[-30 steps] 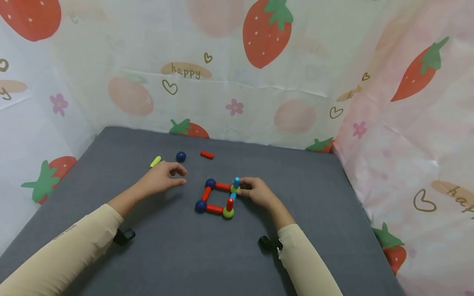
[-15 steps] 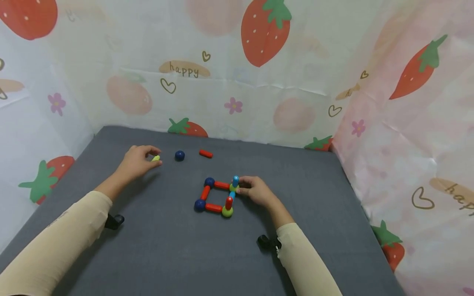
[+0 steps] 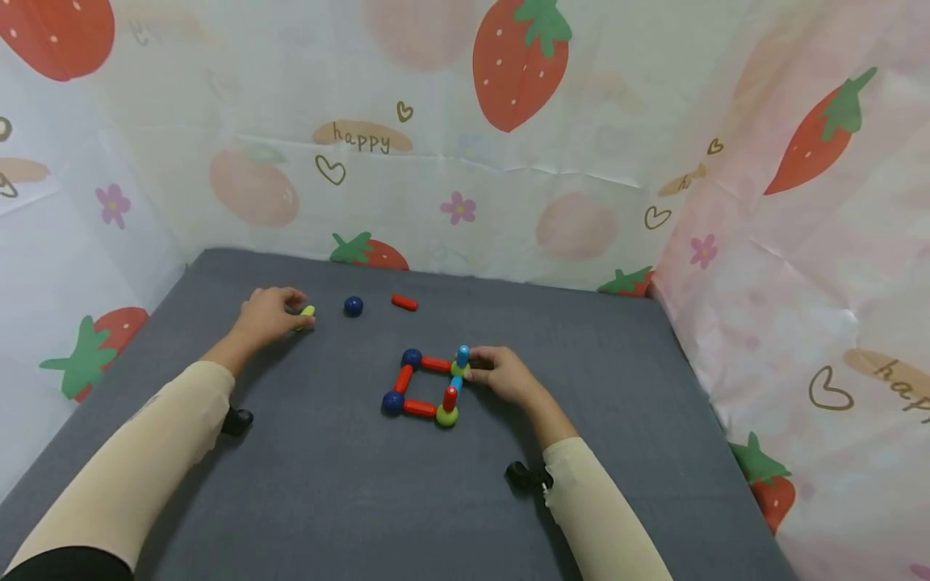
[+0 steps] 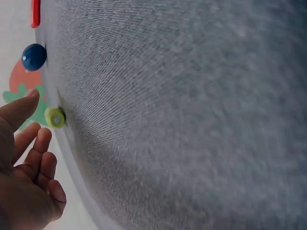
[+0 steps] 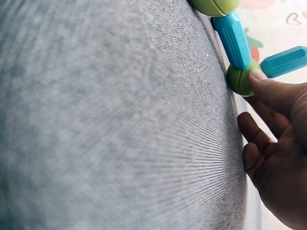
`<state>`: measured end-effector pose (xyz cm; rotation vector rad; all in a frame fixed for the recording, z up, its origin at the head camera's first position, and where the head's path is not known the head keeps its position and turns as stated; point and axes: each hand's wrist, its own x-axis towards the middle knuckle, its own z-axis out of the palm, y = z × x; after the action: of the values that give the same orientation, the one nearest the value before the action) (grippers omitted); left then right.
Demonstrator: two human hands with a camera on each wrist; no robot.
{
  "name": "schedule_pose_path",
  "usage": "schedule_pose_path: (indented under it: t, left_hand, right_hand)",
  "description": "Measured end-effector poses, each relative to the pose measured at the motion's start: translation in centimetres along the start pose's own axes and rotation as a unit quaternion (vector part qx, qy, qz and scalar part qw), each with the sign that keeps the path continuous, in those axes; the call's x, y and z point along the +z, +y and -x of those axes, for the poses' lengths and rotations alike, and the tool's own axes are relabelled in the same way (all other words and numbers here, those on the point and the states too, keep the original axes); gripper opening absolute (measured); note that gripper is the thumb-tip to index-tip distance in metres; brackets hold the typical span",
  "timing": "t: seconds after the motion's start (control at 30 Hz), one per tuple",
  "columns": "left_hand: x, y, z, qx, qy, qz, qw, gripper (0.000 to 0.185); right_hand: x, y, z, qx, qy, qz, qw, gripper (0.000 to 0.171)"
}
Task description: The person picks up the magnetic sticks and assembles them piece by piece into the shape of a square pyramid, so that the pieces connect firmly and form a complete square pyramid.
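The left hand (image 3: pixel 267 316) has moved from beside the square out to the yellow stick (image 3: pixel 307 311).

1. The yellow-green stick (image 3: pixel 307 311) lay flat on the grey mat, just at the fingertips of the left hand (image 3: pixel 267 315).
2. The square frame (image 3: pixel 429 387) of red and blue sticks and ball joints lay flat; the right hand (image 3: pixel 503 376) touched its green corner ball (image 5: pixel 240 79).

A: Where's the head cam?
B: Up high, looks fwd & down on the grey mat (image 3: pixel 349 500), both arms in view.
A: And the wrist cams?
B: Very low & close. Left one sees the yellow stick (image 4: pixel 54 117), same as head view (image 3: pixel 308 311). Right one sees the green ball (image 5: pixel 240 79), also in head view (image 3: pixel 459 370).
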<state>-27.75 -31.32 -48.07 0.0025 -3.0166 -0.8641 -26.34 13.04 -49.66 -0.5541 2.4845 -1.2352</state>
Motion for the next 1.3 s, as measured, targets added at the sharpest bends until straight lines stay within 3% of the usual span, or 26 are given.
schedule_pose_path:
  t: [0.37,0.87,1.3]
  left_hand:
    - [0.8,-0.7,-0.4,-0.010,0.006,-0.002,0.9999,0.046]
    - [1.1,-0.1,-0.5,-0.008,0.011,-0.005,0.9999,0.031]
    - [1.6,1.9,2.1,0.016,0.017,0.060,0.9979,0.033]
  right_hand:
    - [0.1,-0.1,0.0,0.000,-0.002,-0.005,1.000,0.030]
    - [0.1,0.1,0.0,-0.001,0.003,-0.001,1.000,0.030]
    - [-0.1,0.0,0.0,0.001,0.002,0.001,1.000,0.030]
